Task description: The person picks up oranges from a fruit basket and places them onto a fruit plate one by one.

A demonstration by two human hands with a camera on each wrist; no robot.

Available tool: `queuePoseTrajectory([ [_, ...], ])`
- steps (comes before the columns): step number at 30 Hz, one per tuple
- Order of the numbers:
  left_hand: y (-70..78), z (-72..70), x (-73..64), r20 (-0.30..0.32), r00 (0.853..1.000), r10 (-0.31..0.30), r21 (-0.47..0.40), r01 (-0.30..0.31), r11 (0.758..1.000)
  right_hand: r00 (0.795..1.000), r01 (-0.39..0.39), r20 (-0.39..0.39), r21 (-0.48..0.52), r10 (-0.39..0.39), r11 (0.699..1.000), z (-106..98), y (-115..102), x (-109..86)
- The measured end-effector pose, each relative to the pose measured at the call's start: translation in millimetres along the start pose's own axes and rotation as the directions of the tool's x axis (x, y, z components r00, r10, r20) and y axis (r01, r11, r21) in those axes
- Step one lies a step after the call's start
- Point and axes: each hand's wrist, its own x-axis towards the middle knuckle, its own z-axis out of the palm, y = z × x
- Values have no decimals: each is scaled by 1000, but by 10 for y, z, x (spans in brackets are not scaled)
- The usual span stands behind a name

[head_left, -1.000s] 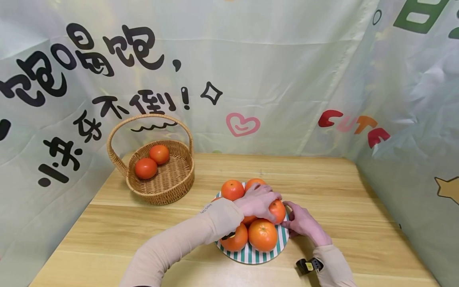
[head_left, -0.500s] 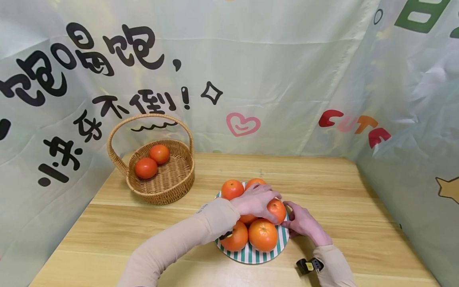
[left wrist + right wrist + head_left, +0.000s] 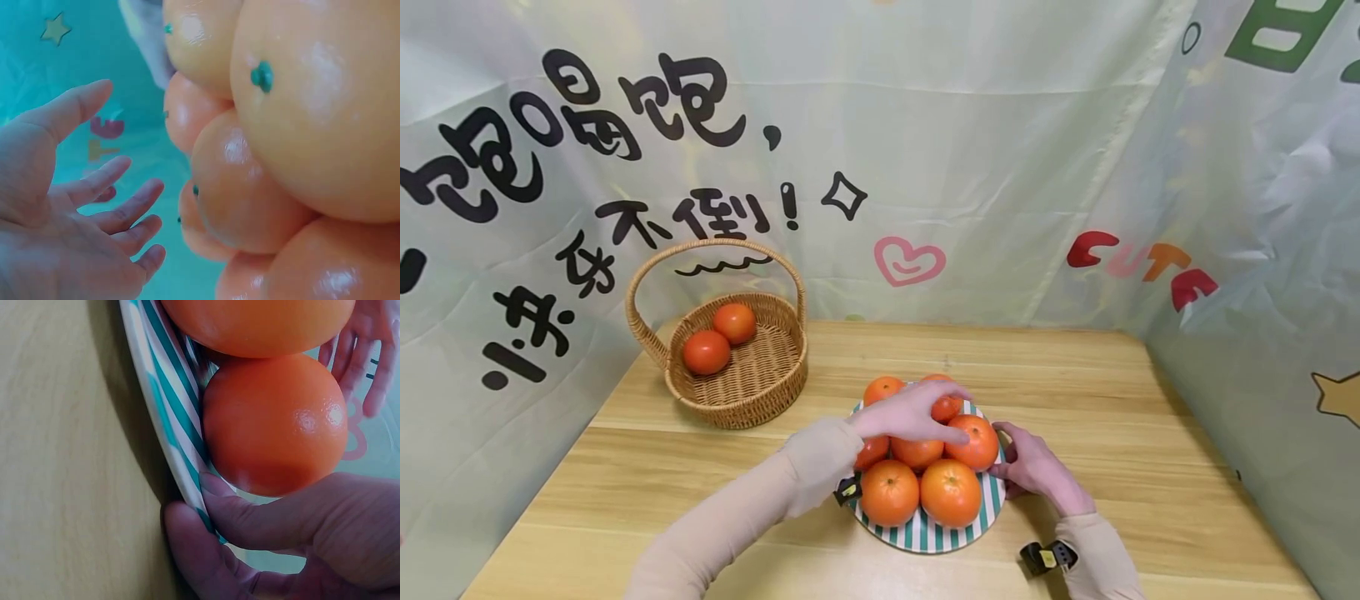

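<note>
A round plate point(image 3: 916, 537) with green and white stripes holds several oranges point(image 3: 951, 493), green stem ends visible on some in the left wrist view. My left hand point(image 3: 906, 414) is over the back part of the pile, with a redder fruit point(image 3: 946, 408) showing between thumb and fingers. Seen from the left wrist, that hand point(image 3: 94, 231) is empty, its fingers extended beside the oranges with a gap between. At the plate's right edge, my right hand point(image 3: 1037, 465) pinches the rim point(image 3: 165, 419) between thumb and fingers, right below an orange point(image 3: 275, 425).
A wicker basket point(image 3: 775, 398) with a tall arched handle stands at the back left of the wooden table point(image 3: 1075, 367), holding two red-orange fruits point(image 3: 706, 352). Printed cloth walls point(image 3: 992, 183) rise behind the table and along both sides.
My left hand has drawn back to the left and lifted off the oranges, uncovering more of them. My right hand stays at the plate's rim; plate and basket have not moved.
</note>
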Motion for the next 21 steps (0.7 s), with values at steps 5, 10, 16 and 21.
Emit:
queuePoseTrajectory([
  [5,-117,-57,-116,-30,1000,-4,-205,-3,979,1000,-6,-1,-3,6,1000,3,9,-1],
  [10,-268,-116,-221,-89,996,20,-285,-45,957,1000,-28,-11,-7,28,1000,10,11,0],
  [16,-451,-277,-332,-318,948,25,-257,-112,960,999,-34,-15,-11,34,999,12,6,0],
  [21,-596,-487,-447,-472,879,-74,-335,-101,937,999,-39,-14,-13,39,999,9,4,4],
])
